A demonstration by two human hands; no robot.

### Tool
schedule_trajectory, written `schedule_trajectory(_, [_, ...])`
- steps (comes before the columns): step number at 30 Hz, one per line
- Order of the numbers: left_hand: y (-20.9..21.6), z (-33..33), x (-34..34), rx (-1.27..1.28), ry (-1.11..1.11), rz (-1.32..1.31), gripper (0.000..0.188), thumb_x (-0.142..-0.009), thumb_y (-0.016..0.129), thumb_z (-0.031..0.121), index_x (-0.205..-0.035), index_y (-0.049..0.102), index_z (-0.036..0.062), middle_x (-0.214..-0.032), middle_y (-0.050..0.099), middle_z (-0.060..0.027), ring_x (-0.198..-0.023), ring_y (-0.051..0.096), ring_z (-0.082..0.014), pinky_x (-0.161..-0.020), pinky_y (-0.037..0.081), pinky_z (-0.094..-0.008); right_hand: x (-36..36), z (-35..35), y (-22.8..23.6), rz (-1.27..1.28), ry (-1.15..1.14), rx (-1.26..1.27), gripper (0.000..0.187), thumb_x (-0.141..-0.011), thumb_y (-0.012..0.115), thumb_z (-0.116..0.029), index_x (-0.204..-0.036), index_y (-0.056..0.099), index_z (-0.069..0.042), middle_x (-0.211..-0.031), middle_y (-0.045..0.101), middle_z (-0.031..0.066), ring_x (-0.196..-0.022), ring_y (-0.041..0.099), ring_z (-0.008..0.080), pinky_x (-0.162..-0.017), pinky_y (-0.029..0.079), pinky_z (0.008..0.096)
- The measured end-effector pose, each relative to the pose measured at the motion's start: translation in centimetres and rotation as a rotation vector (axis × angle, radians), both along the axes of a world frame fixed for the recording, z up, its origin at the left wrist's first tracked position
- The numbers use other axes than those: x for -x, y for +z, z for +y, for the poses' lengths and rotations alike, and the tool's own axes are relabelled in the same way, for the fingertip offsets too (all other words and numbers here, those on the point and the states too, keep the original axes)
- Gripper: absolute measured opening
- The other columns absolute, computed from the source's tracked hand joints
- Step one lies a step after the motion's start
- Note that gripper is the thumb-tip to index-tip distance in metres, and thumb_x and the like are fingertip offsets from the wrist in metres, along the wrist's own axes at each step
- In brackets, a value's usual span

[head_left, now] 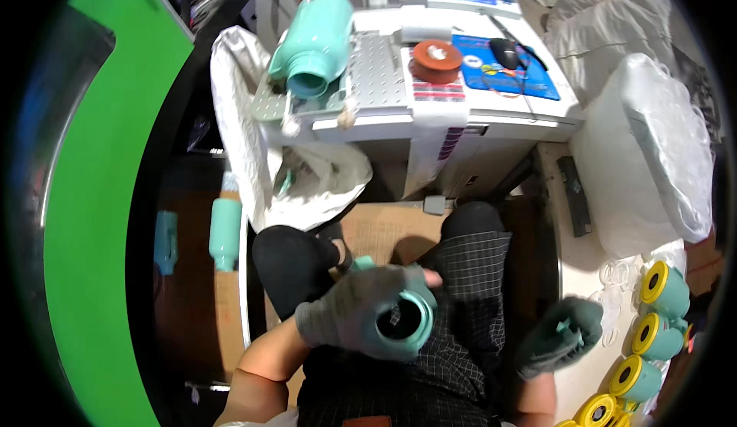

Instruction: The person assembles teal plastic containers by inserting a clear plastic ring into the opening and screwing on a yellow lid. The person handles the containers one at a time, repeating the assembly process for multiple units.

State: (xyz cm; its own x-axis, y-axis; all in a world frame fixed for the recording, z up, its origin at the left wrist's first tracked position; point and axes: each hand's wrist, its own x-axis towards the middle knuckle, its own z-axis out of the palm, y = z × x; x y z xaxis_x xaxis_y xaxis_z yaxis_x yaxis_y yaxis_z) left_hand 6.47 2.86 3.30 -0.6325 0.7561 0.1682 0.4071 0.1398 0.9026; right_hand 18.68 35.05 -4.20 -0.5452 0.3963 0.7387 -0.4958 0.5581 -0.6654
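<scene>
In my gloved left hand (357, 312) is a teal plastic bottle (427, 333), held over my lap with its round open mouth facing up toward me. The fingers wrap around its side and hide much of its body. My gloved right hand (556, 339) is off to the right, beside the edge of the side table, its fingers curled in. A small teal piece (570, 333) shows at those fingers; blur hides its exact shape.
A larger teal bottle (318, 39) lies on the perforated metal plate (380, 70) of the white bench. Below hangs a white sack (326, 185). Teal containers with yellow rings (645, 335) line the right-hand table near a big white bag (637, 158). Another teal bottle (225, 231) is at left.
</scene>
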Motion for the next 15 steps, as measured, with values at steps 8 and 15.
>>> schedule_trajectory(8, [2.1,0.2,-3.2,0.038,-0.182,0.27,0.083,-0.083,0.084,0.036,-0.155,0.049,0.0135,-0.123,0.068,-0.0123,-0.121,0.065,-0.0317,-0.107,0.05,-0.0477,18.1,-16.7,1.7,-0.509,0.628,0.112,0.065,-0.089,0.078,-0.016,-0.146,0.052,0.002,-0.149,0.051,0.0238,-0.119,0.065,0.0335,-0.096,0.056,0.0392])
schedule_trajectory(15, [-0.5,0.5,1.4,-0.014,-0.023,-0.028,0.048,-0.07,0.086,0.03,-0.11,0.072,0.0081,-0.115,0.072,-0.0118,-0.102,0.069,-0.0305,-0.09,0.056,-0.0439,10.0,-5.3,-2.4,-0.394,0.346,-0.119,0.018,-0.093,0.074,-0.012,-0.106,0.073,-0.001,-0.119,0.071,0.0179,-0.106,0.07,0.0311,-0.094,0.057,0.0397])
